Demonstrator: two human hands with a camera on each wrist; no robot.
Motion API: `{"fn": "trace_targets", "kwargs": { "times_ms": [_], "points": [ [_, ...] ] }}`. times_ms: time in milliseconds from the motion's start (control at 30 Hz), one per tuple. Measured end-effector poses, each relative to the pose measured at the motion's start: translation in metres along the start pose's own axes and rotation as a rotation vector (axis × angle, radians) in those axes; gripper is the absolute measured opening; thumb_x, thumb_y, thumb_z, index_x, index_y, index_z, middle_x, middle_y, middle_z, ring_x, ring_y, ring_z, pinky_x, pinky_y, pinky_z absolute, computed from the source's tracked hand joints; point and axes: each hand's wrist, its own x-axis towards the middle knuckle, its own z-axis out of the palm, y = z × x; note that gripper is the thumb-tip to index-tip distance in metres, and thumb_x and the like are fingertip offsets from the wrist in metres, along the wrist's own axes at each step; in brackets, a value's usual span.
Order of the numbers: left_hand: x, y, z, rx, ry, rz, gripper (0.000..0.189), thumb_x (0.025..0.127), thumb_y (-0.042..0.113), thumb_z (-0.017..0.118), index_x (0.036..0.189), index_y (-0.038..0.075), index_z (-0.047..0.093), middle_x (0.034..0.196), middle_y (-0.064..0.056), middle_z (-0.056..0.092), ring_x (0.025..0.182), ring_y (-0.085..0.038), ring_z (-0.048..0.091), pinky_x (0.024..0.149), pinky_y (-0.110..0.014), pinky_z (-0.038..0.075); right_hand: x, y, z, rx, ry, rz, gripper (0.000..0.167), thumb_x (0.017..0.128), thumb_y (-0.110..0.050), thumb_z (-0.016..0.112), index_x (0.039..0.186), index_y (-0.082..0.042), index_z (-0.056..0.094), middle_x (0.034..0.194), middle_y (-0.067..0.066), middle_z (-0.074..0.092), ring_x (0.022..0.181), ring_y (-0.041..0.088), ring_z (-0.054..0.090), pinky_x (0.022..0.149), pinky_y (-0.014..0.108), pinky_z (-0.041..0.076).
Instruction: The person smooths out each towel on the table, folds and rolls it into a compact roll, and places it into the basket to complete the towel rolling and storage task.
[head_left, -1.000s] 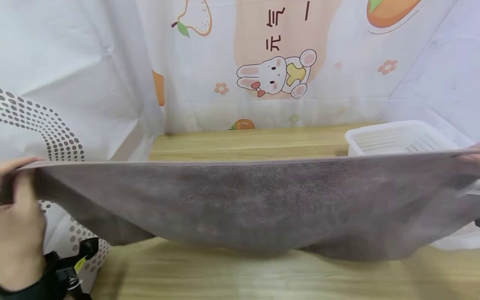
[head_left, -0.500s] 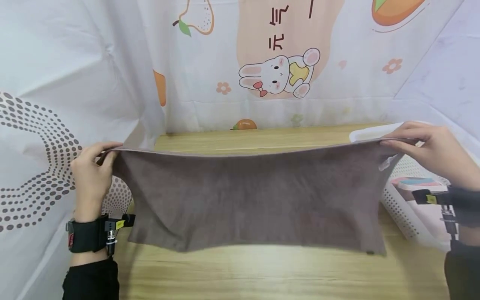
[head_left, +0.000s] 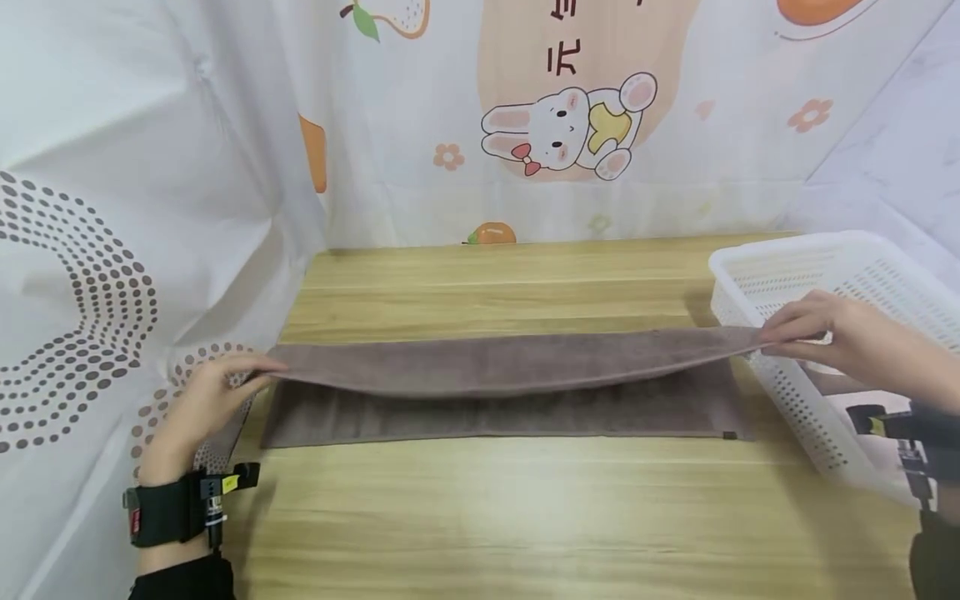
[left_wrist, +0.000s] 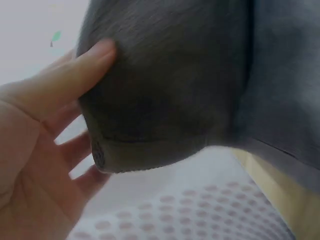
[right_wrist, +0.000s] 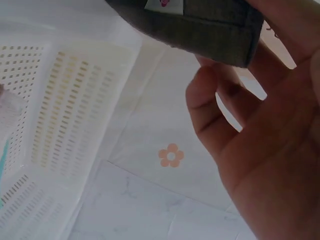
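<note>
A grey-brown towel [head_left: 487, 364] stretches sideways across the wooden table in the head view. Its lower layer [head_left: 480, 418] lies on the tabletop, with a small dark tag by the right front corner. The upper layer sags in the middle between my hands. My left hand [head_left: 202, 408] pinches the left end; in the left wrist view the thumb [left_wrist: 97, 59] presses on the cloth [left_wrist: 165, 85]. At the other end, my right hand [head_left: 840, 337] pinches the right corner. A white label [right_wrist: 165, 5] shows on the towel in the right wrist view.
A white perforated basket [head_left: 780, 258] stands at the right, under my right forearm, with something pinkish inside. White dotted fabric [head_left: 75, 292] hangs along the left side. A printed cloth with a rabbit [head_left: 562, 129] hangs behind the table [head_left: 510, 517].
Both hands have brought the towel down from stretched out in the air. Its lower part now rests on the table, and the held edge has folded forward over it. More of the basket shows.
</note>
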Motion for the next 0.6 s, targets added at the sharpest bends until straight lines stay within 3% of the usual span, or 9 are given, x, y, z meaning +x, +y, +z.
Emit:
{"fn": "trace_targets", "kwargs": {
  "times_ms": [167,267,333,433,533,600],
  "points": [
    [-0.015,-0.004,0.009,-0.013,-0.250,-0.123,0.019,0.089,0.007,0.071,0.106,0.013,0.077,0.105,-0.003,0.075,0.098,-0.009,0.068,0.086,-0.023,0.054,-0.002,-0.021,0.010,-0.073,-0.144,0.070,0.034,0.058,-0.001,0.087,0.080,-0.026,0.078,0.085,-0.020,0.069,0.085,-0.007,0.056,0.068,0.011,0.047],
    [-0.019,-0.005,0.012,-0.010,-0.386,-0.220,0.019,0.093,0.019,0.069,0.110,0.012,0.076,0.110,-0.005,0.074,0.101,-0.022,0.068,0.084,-0.033,0.056,0.002,-0.031,0.018,-0.047,-0.216,0.052,0.027,0.062,-0.005,0.086,0.075,-0.026,0.076,0.076,-0.022,0.067,0.073,-0.006,0.057,0.064,0.016,0.050],
    [-0.020,-0.004,0.014,-0.011,-0.439,-0.254,0.027,0.095,0.025,0.067,0.113,0.007,0.074,0.112,-0.009,0.073,0.100,-0.027,0.068,0.081,-0.035,0.056,0.003,-0.039,0.023,-0.022,-0.278,0.079,0.022,0.067,-0.009,0.086,0.076,-0.027,0.076,0.074,-0.022,0.068,0.070,-0.008,0.056,0.062,0.018,0.050],
    [-0.017,0.002,0.018,-0.027,-0.451,-0.295,0.040,0.098,0.031,0.063,0.122,0.000,0.068,0.119,-0.017,0.069,0.107,-0.034,0.066,0.087,-0.043,0.054,0.004,-0.047,0.033,0.029,-0.373,0.073,0.013,0.073,-0.010,0.083,0.079,-0.019,0.076,0.075,-0.012,0.072,0.068,-0.003,0.062,0.061,0.021,0.053],
    [-0.012,0.010,0.023,-0.018,-0.413,-0.269,0.046,0.099,0.031,0.061,0.129,-0.003,0.061,0.128,-0.022,0.064,0.118,-0.041,0.059,0.095,-0.055,0.048,0.008,-0.055,0.045,0.039,-0.428,0.092,0.011,0.079,-0.012,0.079,0.089,-0.009,0.077,0.083,0.000,0.075,0.074,0.009,0.070,0.066,0.031,0.057],
    [-0.006,0.014,0.032,-0.015,-0.393,-0.225,0.049,0.098,0.030,0.062,0.133,-0.004,0.057,0.133,-0.024,0.059,0.124,-0.045,0.053,0.100,-0.059,0.043,0.013,-0.062,0.056,0.020,-0.411,0.097,0.012,0.082,-0.013,0.077,0.091,-0.006,0.075,0.085,0.003,0.074,0.078,0.017,0.070,0.069,0.036,0.057]
  ]
}}
